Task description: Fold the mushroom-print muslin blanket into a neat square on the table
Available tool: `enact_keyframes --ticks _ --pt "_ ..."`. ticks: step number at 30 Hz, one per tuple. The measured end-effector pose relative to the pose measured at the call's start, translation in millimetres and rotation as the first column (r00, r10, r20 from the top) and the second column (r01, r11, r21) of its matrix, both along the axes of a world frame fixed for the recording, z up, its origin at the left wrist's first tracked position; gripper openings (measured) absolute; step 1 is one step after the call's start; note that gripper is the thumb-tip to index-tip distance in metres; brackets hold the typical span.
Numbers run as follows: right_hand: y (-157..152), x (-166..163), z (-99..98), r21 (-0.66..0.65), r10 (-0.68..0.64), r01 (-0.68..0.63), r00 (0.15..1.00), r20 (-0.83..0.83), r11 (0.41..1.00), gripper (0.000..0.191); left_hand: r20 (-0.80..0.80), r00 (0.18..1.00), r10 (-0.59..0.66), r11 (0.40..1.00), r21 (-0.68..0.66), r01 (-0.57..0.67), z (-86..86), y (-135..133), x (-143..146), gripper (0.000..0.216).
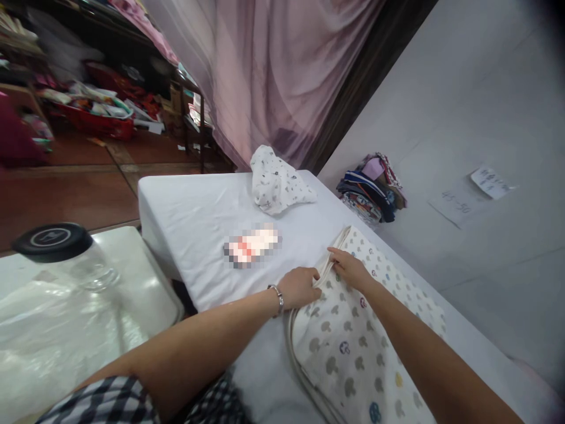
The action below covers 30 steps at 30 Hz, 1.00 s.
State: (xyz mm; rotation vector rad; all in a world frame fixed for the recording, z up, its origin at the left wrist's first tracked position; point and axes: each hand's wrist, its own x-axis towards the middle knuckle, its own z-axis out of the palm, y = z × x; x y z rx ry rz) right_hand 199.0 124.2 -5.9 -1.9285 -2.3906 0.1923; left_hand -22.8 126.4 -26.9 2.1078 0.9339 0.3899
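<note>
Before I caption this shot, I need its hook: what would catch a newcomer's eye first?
Probably the patterned cloth at lower right, its edge held by the left hand and right hand. Next comes a pixelated item on the white sheet, then the pink curtain beyond its far end.

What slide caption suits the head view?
Left hand and right hand hold a folded cloth by its edge on a white sheet.

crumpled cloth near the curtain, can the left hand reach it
Probably, with a stretch: nothing tall seems between the left hand and the crumpled cloth, though that hand must first release the larger patterned fabric.
</note>
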Motion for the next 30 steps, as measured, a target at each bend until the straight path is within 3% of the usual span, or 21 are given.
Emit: enact_keyframes --ticks 8,11,17,20,24,30 --pt "16 0 1.3 -0.006 0.023 -0.023 1.000 0.000 1.000 0.028 -0.013 0.999 0.041 0.998 -0.039 -0.042 4.5 1 -2 0.030" --pt "15 -1 0.3 -0.038 0.095 -0.096 0.995 -0.026 0.995 0.041 0.015 1.000 0.005 0.999 -0.049 -0.004 6.3 1 -3 0.027" --pt "7 4 1.2 -0.077 0.144 -0.150 0.986 -0.084 0.986 0.035 0.076 0.994 -0.077 0.995 -0.050 0.081 7.0 1 -2 0.026" --pt "3 5 8.7 -0.079 0.125 -0.134 0.986 -0.110 0.988 0.032 -0.030 0.999 0.012 0.999 0.041 -0.011 4.4 3 -2 0.040" --pt "-1 0 17.4 -0.099 0.140 -0.152 0.982 -0.124 0.983 0.029 -0.184 0.974 0.134 0.974 0.204 -0.096 0.7 7 -3 0.032" --pt "-4 -9 15.8 -0.104 0.158 -0.175 0.975 -0.154 0.979 0.032 -0.236 0.969 0.077 0.990 0.131 -0.047 0.2 9 -2 0.038"
